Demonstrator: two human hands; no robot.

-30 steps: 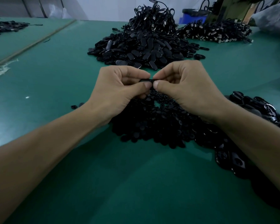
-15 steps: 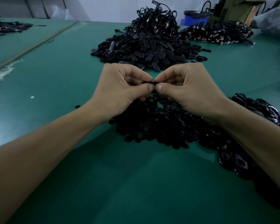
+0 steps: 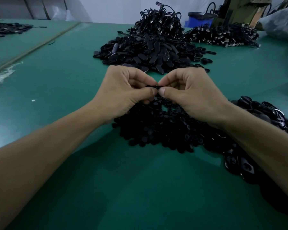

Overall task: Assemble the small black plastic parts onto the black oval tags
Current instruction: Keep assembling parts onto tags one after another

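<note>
Ahead, tag heap (image 3: 150, 52); cords (image 3: 163, 20) behind.

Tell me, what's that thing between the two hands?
In the head view, a small black piece sits there, pinched by the left hand and the right hand. Mostly hidden, so its shape is unclear.

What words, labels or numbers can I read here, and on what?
No text can be read anywhere.
Heap of black oval plastic tags: no print visible.
Small black plastic piece pinched by left hand and right hand: mostly hidden, no marking shows.
Blue plastic bin: no label visible.
</note>
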